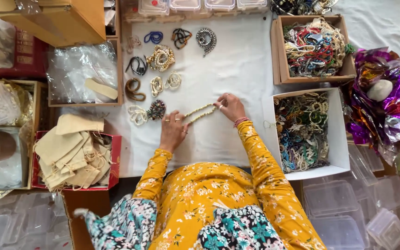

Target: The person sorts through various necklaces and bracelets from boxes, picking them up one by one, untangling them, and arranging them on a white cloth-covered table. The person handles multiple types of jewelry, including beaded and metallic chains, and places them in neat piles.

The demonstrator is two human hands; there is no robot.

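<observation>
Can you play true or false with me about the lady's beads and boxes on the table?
1. Both hands hold a pale bead string stretched on the white cloth. True.
2. The left hand holds scissors. False: it holds one end of the bead string.
3. The red box to the left holds beige cloth pouches. True.
4. The white box by the right hand holds only lids. False: it is full of mixed beaded strings.
5. Small coiled bracelets lie in rows above the hands. True.

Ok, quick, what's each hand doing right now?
Left hand: fingers closed on one end of the cream bead strand.
Right hand: fingers pinching the strand's other end, stretched over the white cloth.
</observation>
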